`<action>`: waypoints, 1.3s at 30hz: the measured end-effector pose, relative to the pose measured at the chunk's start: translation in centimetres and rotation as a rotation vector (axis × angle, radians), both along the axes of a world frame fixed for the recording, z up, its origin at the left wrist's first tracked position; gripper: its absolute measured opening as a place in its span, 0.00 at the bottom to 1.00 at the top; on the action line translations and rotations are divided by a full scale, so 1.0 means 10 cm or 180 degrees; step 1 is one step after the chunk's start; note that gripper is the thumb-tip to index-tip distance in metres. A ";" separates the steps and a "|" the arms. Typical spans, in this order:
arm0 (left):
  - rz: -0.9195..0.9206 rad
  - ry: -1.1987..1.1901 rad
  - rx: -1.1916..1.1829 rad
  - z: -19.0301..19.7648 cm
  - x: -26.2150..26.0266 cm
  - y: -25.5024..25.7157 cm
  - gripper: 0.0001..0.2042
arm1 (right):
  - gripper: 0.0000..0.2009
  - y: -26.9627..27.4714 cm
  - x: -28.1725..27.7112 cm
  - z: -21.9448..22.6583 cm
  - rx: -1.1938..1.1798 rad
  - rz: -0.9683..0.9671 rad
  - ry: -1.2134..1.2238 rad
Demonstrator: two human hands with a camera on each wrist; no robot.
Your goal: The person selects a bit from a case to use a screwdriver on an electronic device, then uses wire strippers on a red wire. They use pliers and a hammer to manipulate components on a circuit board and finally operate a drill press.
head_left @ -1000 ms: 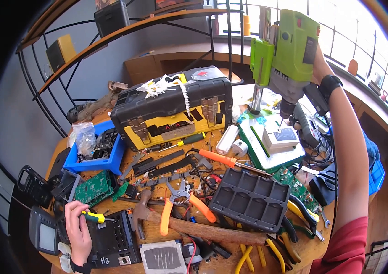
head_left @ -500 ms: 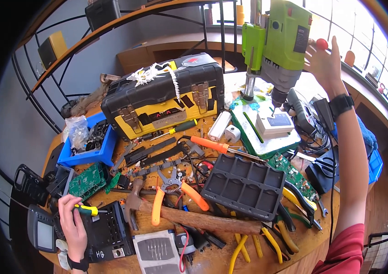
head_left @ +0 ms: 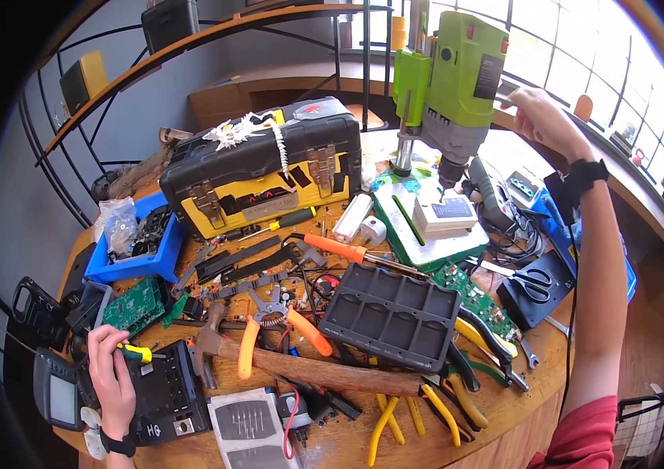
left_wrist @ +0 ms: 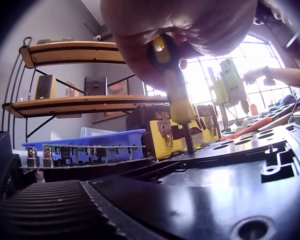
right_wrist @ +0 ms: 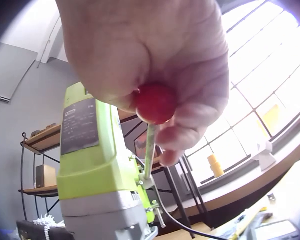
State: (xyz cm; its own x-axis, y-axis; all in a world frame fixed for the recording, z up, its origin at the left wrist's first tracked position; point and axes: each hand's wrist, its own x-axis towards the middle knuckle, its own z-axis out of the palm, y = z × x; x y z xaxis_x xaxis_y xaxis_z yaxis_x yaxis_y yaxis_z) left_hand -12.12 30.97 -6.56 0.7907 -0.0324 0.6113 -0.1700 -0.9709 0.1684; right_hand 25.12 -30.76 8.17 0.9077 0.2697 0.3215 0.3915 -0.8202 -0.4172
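My left hand (head_left: 113, 383) grips a screwdriver (head_left: 136, 354) by its yellow and dark green handle. In the left wrist view the screwdriver's shaft (left_wrist: 189, 140) points down at a black plastic housing (head_left: 161, 399) marked "HQ". At the back right, my right hand (head_left: 547, 123) has its fingers curled around the red ball knob (right_wrist: 156, 103) of a lever (right_wrist: 149, 150) on the green drill press (head_left: 465, 70). Below the chuck (head_left: 451, 170) a small white box (head_left: 443, 216) rests on the press's white-topped, green-edged base (head_left: 388, 228).
A black and yellow toolbox (head_left: 257, 191) and a blue bin (head_left: 97, 270) stand at the back left. Across the middle lie a hammer (head_left: 308, 367), orange-handled wire strippers (head_left: 273, 313), a soldering iron (head_left: 336, 248) and a black compartment tray (head_left: 394, 313). Pliers (head_left: 386, 426) lie in front.
My right hand, partly behind the drill press and then spread open beside the red knob, is now curled around it. The left hand keeps its hold on the screwdriver. The head view has shifted.
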 end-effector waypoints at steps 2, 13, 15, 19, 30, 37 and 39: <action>0.0029 -0.0015 -0.0110 0.01 0.03 -0.02 0.12 | 0.20 0.13 -0.16 -0.22 -0.0372 -0.0182 0.0130; 0.0016 0.0014 -0.0178 0.02 0.05 -0.02 0.13 | 0.15 0.56 -0.15 0.32 -0.1765 -0.1364 -0.0848; 0.0017 0.0063 -0.0265 0.04 0.05 -0.05 0.14 | 0.13 0.60 -0.02 0.38 -0.2161 -0.1577 -0.1184; 0.0014 0.0007 -0.0214 0.08 0.06 -0.07 0.16 | 0.22 0.62 -0.23 0.10 -0.1815 -0.1340 -0.1289; -0.0128 -0.0019 -0.0492 0.13 0.17 -0.10 0.14 | 0.16 0.08 0.35 -0.29 -0.1131 -0.0617 -0.0211; -0.0160 0.0079 -0.0292 0.14 0.29 -0.30 0.11 | 0.20 -0.02 0.33 0.25 -0.1578 -0.0246 -0.1080; -0.0079 0.0185 -0.0396 0.17 0.29 -0.34 0.11 | 0.19 0.30 0.03 0.10 -0.1951 -0.0562 -0.1167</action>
State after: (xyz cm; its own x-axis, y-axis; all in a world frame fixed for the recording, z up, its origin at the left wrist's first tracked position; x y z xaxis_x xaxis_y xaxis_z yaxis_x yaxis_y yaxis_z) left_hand -9.19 27.57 -4.90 0.8247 0.0210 0.5651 -0.1801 -0.9375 0.2976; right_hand 25.41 -27.73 9.13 0.8174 0.3582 0.4511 0.2583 -0.9279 0.2688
